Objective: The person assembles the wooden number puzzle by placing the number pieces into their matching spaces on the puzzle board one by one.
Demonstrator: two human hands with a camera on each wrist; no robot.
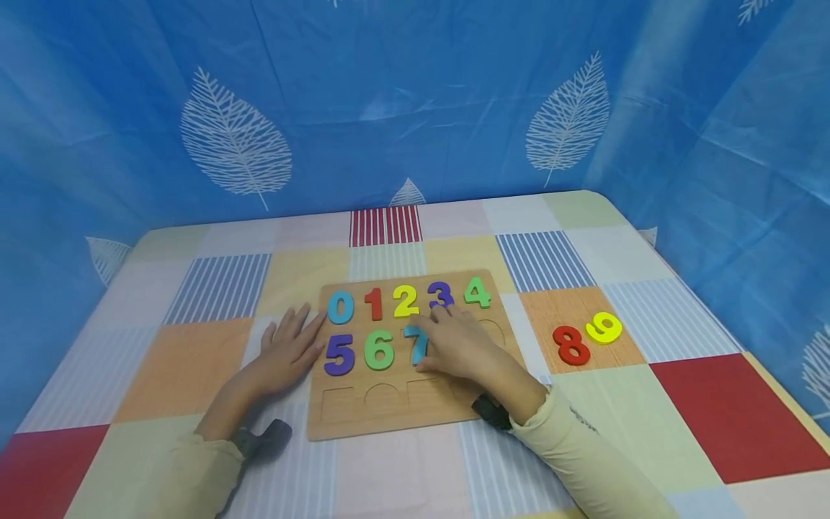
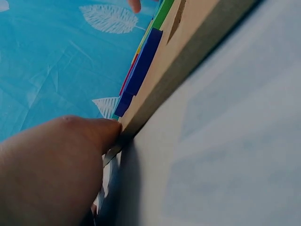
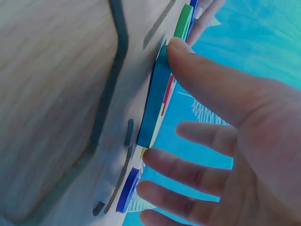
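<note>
A wooden number board [image 1: 363, 425] lies on the patterned cloth. My right hand [image 1: 457, 342] is over its middle row, thumb and fingers spanning the blue number 7 [image 1: 418, 349]. In the right wrist view the thumb [image 3: 181, 49] touches one end of the blue 7 [image 3: 156, 103], with a fingertip right at the other end. The 7 sits at its place in the board. My left hand [image 1: 285, 349] rests beside the board's left edge, fingers straight and spread. The left wrist view has its thumb [image 2: 101, 132] against the board's edge [image 2: 160, 101], near the purple 5 [image 2: 141, 68].
Numbers 0 [image 1: 340, 308], 1 [image 1: 374, 304], 2 [image 1: 405, 300], 3 [image 1: 441, 292], 4 [image 1: 477, 293], 5 [image 1: 339, 355] and 6 [image 1: 379, 350] sit in the board. A red 8 [image 1: 571, 346] and yellow 9 [image 1: 604, 328] lie right of it. A blue curtain [image 1: 402, 94] hangs behind.
</note>
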